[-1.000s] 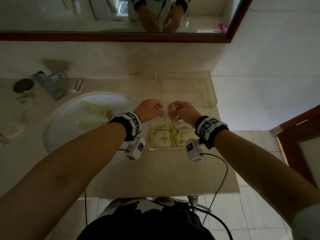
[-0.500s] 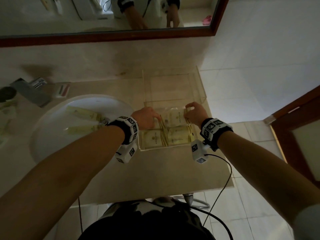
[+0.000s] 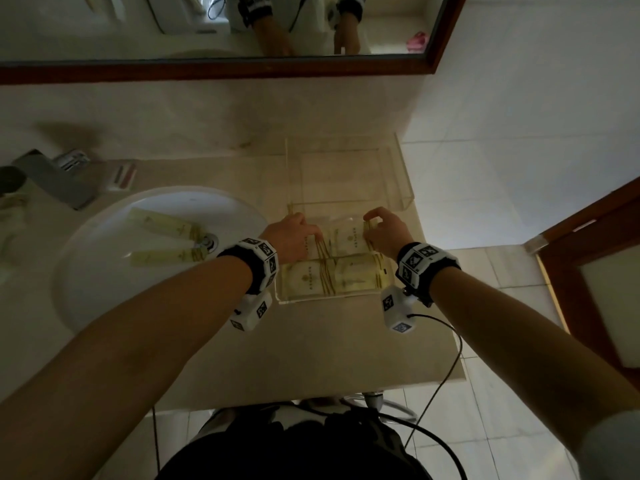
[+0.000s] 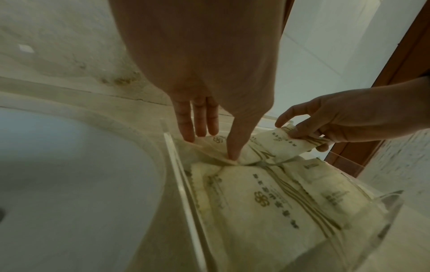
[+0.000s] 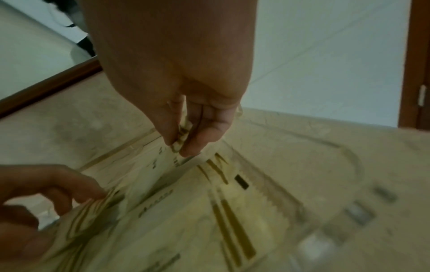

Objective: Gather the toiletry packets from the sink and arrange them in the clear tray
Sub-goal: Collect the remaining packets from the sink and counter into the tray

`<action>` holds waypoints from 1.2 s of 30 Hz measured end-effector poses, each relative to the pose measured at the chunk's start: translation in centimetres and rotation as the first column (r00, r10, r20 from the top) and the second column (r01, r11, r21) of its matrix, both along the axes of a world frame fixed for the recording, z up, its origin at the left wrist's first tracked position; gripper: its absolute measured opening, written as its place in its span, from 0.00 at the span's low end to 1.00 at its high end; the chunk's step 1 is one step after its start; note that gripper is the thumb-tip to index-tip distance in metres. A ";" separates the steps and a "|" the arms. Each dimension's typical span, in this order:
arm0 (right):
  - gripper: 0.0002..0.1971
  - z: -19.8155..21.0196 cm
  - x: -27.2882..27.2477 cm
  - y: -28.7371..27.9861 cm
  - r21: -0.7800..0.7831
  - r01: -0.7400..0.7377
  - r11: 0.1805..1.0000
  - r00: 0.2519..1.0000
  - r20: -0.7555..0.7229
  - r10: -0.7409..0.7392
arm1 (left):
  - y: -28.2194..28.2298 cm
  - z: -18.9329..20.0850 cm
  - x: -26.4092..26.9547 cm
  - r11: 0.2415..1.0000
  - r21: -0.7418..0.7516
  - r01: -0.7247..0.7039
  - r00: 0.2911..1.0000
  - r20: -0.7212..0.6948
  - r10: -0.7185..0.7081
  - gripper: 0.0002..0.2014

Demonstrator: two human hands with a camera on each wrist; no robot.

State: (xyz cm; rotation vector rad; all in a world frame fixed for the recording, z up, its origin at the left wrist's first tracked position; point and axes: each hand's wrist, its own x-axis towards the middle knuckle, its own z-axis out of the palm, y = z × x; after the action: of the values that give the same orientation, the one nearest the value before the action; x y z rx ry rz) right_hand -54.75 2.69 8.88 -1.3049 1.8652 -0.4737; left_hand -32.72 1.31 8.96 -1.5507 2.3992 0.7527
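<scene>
A bathroom with pale wall tiles and a mirror (image 3: 207,26) in a dark wooden frame holds a beige stone counter (image 3: 311,348). On its left part sits a round white sink (image 3: 104,271), and a clear tray (image 3: 398,174) stands just beside it on the right.

Two toiletry packets (image 3: 166,226) lie in the sink near the drain, one behind the other. More cream packets with gold stripes lie flat in the near part of the tray, and one packet in front (image 4: 267,198) shows a gold flower emblem and a line of small characters, too small for me to read.

The left hand (image 3: 294,233) is inside the tray with straight fingers; the fingertips (image 4: 232,154) press down the left end of a far packet (image 3: 346,237). The right hand (image 3: 384,230) pinches the right end of this same packet between thumb and fingers, so that end is lifted a little above the tray floor. Its printed writing is blurred in the wrist views.

A chrome faucet (image 3: 52,178) stands behind the sink, and a small flat item with red marks (image 3: 123,174) lies beside it.
</scene>
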 end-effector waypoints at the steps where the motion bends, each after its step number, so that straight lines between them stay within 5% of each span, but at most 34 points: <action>1: 0.15 0.1 0.0 0.1 0.006 -0.031 1.000 0.999 -0.039 0.031 | 0.0 0.0 0.0 1.000 0.001 -0.001 1.000 -0.001 0.001 0.21; 9: 0.16 0.8 -0.2 0.2 0.037 -0.327 0.944 0.832 -0.463 0.306 | -0.4 0.3 -0.5 1.000 -0.004 0.009 1.000 -0.011 -0.009 0.20; 22: 0.24 -0.5 1.3 0.3 0.071 -0.562 0.824 0.669 -0.548 0.503 | -0.5 -0.4 -0.6 0.999 -0.026 0.030 0.999 0.029 -0.030 0.17; 36: 0.29 0.0 1.4 -0.1 0.145 -0.536 0.832 0.697 -0.479 0.533 | -1.0 0.4 0.8 0.986 0.072 0.149 0.988 0.039 -0.152 0.27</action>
State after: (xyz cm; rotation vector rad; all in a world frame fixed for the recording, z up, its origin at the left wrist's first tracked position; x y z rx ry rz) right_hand -53.33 2.58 8.90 -2.0317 1.7388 0.2049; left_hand -31.92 0.31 9.39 -1.3289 2.3988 0.7541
